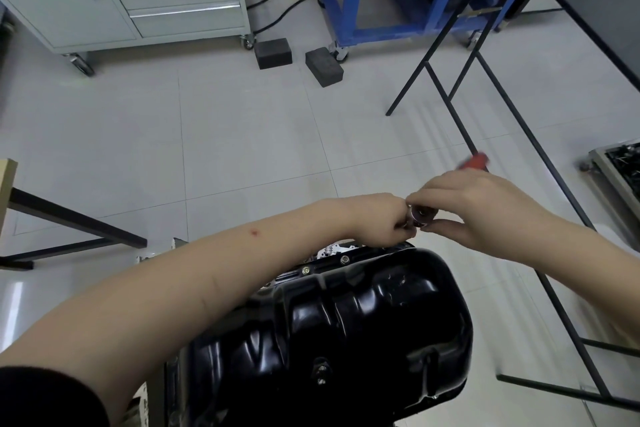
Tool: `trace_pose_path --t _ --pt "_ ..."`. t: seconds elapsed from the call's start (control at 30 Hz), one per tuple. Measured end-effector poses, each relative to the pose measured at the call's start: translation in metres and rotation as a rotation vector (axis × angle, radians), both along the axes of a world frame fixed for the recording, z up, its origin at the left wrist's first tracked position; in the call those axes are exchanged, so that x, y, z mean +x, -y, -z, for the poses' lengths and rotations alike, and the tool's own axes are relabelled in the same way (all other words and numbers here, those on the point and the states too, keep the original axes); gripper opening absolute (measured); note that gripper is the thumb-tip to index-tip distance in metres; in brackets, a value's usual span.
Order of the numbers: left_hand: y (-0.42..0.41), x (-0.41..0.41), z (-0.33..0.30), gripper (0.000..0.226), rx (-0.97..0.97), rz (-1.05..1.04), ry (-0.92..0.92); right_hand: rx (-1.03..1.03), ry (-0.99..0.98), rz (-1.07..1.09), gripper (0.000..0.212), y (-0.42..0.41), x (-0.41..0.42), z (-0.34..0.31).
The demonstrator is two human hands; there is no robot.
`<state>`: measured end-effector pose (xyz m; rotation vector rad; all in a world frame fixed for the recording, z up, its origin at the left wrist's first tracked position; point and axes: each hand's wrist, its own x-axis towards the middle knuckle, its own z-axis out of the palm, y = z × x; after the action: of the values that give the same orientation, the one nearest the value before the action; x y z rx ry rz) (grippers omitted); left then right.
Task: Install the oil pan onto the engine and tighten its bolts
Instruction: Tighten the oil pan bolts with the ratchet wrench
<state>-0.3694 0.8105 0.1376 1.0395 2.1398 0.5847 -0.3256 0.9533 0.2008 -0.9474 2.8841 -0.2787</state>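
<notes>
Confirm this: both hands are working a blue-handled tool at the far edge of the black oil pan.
Not quite: the head view shows the handle is red, not blue. Both the left hand and right hand do meet on the tool at the far edge of the black oil pan.

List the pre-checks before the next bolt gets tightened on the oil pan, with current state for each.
1. Oil pan seated on the engine: ok, its flange lies along the block at the far edge.
2. Bolts already placed in the far flange: ok, two heads show; the rest of the flange cannot be told.
3. Ratchet held: ok, right hand grips it, red handle sticking out behind.
4. Socket fitted on the ratchet head: cannot tell, left hand pinches at it and covers the joint.
5. Tool on a bolt: not ok, it is held above the pan's far edge.
</notes>
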Motion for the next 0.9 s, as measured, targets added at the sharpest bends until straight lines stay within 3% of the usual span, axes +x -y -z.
trace_pose_path --t 0.07,0.27,0.37,0.47,0.53,0.63,0.77,0.9 --pt "0.0 0.0 0.001 0.031 -0.019 0.017 0.017 0.032 0.006 -0.039 0.023 -0.001 -0.001 -0.001" --pt "0.001 -0.003 -0.001 0.043 -0.042 -0.008 -0.02 0.233 0.017 0.275 0.046 -0.001 0.003 0.006" --pt "-0.001 -0.005 0.001 0.04 -0.057 -0.027 -0.017 0.145 -0.013 0.318 0.039 0.002 0.007 0.009" --pt "-0.002 -0.004 0.0 0.027 -0.041 -0.007 0.034 -0.009 -0.017 0.104 0.019 -0.001 0.006 0.005" --pt "-0.002 -0.002 -0.001 0.026 -0.045 -0.002 0.056 -0.018 -0.011 0.011 0.022 -0.002 0.005 0.003" --pt "-0.002 -0.002 0.0 0.031 -0.057 -0.001 0.029 0.053 0.027 0.139 0.022 -0.002 0.004 0.001" --pt "-0.002 -0.003 0.0 0.042 -0.059 -0.026 -0.072 0.228 -0.012 0.297 0.047 -0.002 0.006 0.006" --pt "-0.001 -0.002 0.002 0.04 -0.028 -0.024 -0.098 0.084 0.002 0.239 0.032 -0.002 0.007 0.005"
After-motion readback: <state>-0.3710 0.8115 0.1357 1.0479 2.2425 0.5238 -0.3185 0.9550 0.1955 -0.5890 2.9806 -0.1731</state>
